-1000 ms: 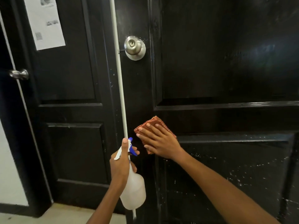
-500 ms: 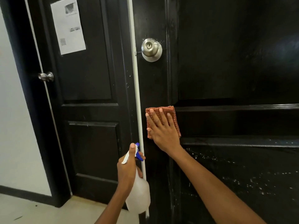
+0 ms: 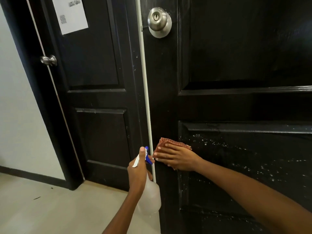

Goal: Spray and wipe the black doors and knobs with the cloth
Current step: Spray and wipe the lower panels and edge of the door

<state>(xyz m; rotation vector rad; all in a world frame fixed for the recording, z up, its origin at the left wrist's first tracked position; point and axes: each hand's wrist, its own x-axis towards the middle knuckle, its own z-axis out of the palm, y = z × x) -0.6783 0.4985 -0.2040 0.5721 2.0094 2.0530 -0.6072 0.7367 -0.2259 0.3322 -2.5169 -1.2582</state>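
Note:
My right hand lies flat with straight fingers on a folded orange-red cloth, pressing it against the left stile of the right black door. White spray droplets speckle that door's lower panel. Its silver knob sits high above the cloth. My left hand grips the neck of a translucent spray bottle with a blue and white trigger head, just left of the cloth. A second black door stands to the left, with its own small silver knob.
A thin white strip runs vertically between the two doors. A white printed sheet is stuck on the left door's upper panel. Pale wall with a black skirting sits at far left, above a light tiled floor.
My right hand slid the cloth up to the middle rail, then back down the stile to the lower panel's level. The view shifted right and closer. The left hand kept the bottle.

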